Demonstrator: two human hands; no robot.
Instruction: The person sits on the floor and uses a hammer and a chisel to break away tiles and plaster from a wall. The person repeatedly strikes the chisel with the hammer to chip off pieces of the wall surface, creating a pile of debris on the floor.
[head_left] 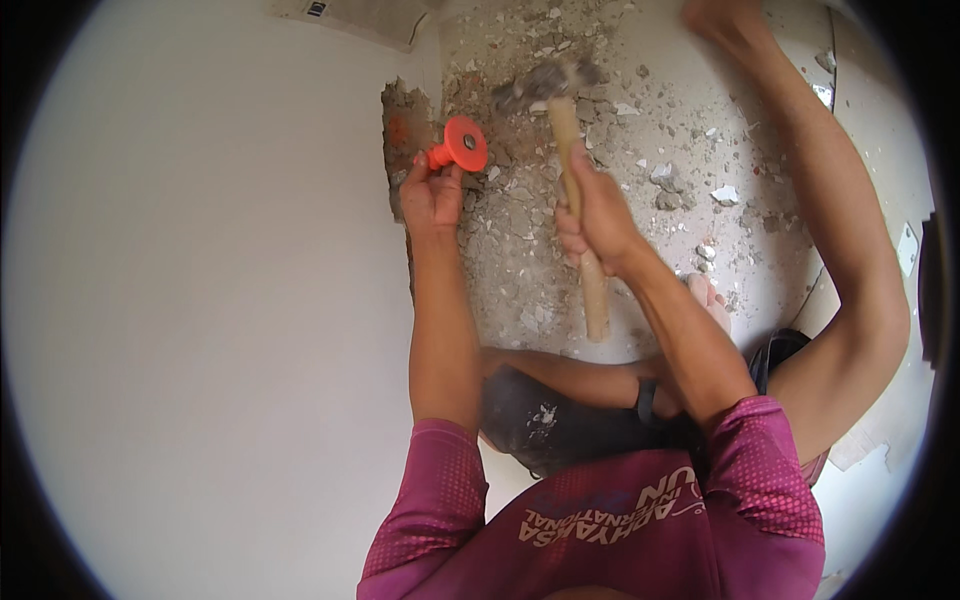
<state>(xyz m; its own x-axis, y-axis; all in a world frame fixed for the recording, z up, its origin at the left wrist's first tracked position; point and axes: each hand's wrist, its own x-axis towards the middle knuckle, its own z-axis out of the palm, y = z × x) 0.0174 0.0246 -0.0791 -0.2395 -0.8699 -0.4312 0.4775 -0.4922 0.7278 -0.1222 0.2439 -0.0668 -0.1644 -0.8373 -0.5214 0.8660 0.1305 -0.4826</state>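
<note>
My left hand [433, 205] is closed around the orange grip of a chisel [466, 148], just beside the broken lower strip of the wall. The chisel's round guard and metal striking end face toward the hammer. Its tip is hidden behind the grip and my fingers. In my right hand [600, 212] is a hammer [565, 125], gripped around the middle of its pale wooden handle. The hammer head is blurred by motion and hangs up and to the right of the chisel, apart from it. A rough chipped patch [402, 105] of exposed masonry runs along the wall's edge.
A smooth white wall [210, 260] fills the left side. Broken plaster and rubble [520, 210] cover the floor ahead, with larger chunks [672, 190] toward the right. My bent legs [840, 200] frame the right and near sides. A pale panel [350, 15] stands at the far top.
</note>
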